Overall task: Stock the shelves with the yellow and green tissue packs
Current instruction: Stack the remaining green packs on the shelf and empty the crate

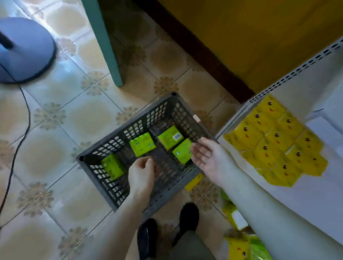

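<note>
Nearest to the camera are two dark shoes [168,231] on the tiled floor [57,126], with olive trousers below them. Just to the right, on a lower shelf level, lie more yellow and green packs [249,252], partly hidden by the right forearm.

Both bare arms reach forward over a grey plastic crate [108,185] standing on the floor. The left hand [141,172] hangs above the middle of the crate, its fingers curled in loosely and holding nothing. The right hand [209,157] is at the crate's right edge with the fingers spread open and empty, just beside one green pack.

Inside the crate lie four green tissue packs [142,144], apart from each other. One yellow pack [194,182] shows under the crate's near right corner.

To the right, on the white shelf [336,196], yellow tissue packs [275,138] lie close together in rows.

Farther away stand a green post [101,37] and a round grey fan base [11,50] with a black cable [17,146].
</note>
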Demonstrator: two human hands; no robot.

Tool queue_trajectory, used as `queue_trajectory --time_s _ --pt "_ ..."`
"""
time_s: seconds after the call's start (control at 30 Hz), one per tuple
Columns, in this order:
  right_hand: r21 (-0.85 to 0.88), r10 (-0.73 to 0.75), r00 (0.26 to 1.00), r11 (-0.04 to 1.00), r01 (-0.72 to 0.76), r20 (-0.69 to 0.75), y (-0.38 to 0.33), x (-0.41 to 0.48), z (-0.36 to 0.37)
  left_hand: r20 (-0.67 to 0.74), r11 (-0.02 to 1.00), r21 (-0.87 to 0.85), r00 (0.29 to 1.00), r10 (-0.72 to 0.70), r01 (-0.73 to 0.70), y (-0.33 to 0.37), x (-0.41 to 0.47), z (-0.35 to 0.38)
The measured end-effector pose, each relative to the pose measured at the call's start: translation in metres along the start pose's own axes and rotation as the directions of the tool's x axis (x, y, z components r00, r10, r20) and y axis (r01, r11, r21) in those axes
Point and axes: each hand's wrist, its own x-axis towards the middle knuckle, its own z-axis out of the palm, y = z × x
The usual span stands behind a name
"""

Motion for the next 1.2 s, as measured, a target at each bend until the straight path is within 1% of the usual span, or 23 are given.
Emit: queue_trajectory --time_s 0.07,0.13,0.2,0.3,0.37,0.43,0.53,0.6,0.7,0.77,0.9,0.97,1.07,1.13,1.2 --pt "-0.048 0.069 0.997 0.996 -0.07 -0.016 0.032 0.019 0.013 -0.036 0.998 0.041 0.998 -0.054 0.055 -0.026 0.019 -0.023" --pt "-0.12 0.138 0.99 0.983 -0.14 -0.026 0.063 0.042 0.025 -0.083 0.991 0.104 0.994 -0.076 0.084 -0.05 0.039 -0.04" --pt "-0.191 0.189 0.981 0.963 -0.192 -0.034 0.093 0.068 0.034 -0.114 0.972 0.216 0.991 -0.071 0.094 -0.069 0.06 -0.051" --pt "-0.285 0.262 0.965 0.922 -0.261 -0.035 0.142 0.119 0.045 -0.121 0.924 0.374 0.992 -0.037 0.08 -0.094 0.101 -0.061" --pt "-0.336 0.305 0.951 0.892 -0.302 -0.045 0.17 0.151 0.05 -0.105 0.852 0.523 0.994 0.02 0.038 -0.102 0.131 -0.064" --pt "-0.378 0.351 0.935 0.86 -0.342 -0.048 0.205 0.19 0.052 -0.068 0.755 0.655 0.996 0.061 -0.002 -0.116 0.169 -0.062" --pt "-0.437 0.413 0.91 0.814 -0.382 -0.026 0.253 0.251 0.06 -0.026 0.607 0.793 0.991 0.128 -0.058 -0.131 0.234 -0.059" --pt "-0.455 0.438 0.899 0.798 -0.395 -0.013 0.278 0.285 0.065 -0.018 0.524 0.849 0.987 0.157 -0.067 -0.14 0.271 -0.056" --pt "-0.434 0.457 0.889 0.798 -0.418 -0.015 0.302 0.322 0.073 -0.046 0.445 0.895 0.989 0.142 -0.022 -0.154 0.311 -0.052" --pt "-0.421 0.472 0.882 0.797 -0.434 -0.015 0.313 0.341 0.08 -0.052 0.363 0.932 0.988 0.146 -0.005 -0.166 0.328 -0.049" --pt "-0.296 0.476 0.879 0.84 -0.455 -0.002 0.328 0.361 0.089 -0.069 0.287 0.958 0.975 0.213 0.006 -0.175 0.342 -0.049" --pt "-0.295 0.471 0.882 0.843 -0.45 0.003 0.326 0.359 0.086 -0.107 0.286 0.957 0.965 0.237 0.036 -0.17 0.342 -0.051" --pt "-0.262 0.432 0.901 0.864 -0.429 -0.051 0.31 0.346 0.076 -0.12 0.338 0.94 0.971 0.206 0.044 -0.164 0.326 -0.046" --pt "-0.234 0.39 0.916 0.886 -0.4 -0.09 0.29 0.331 0.068 -0.117 0.407 0.913 0.969 0.218 0.018 -0.161 0.305 -0.041" --pt "-0.212 0.348 0.927 0.904 -0.371 -0.139 0.267 0.31 0.06 -0.136 0.517 0.856 0.965 0.224 0.001 -0.153 0.278 -0.038"
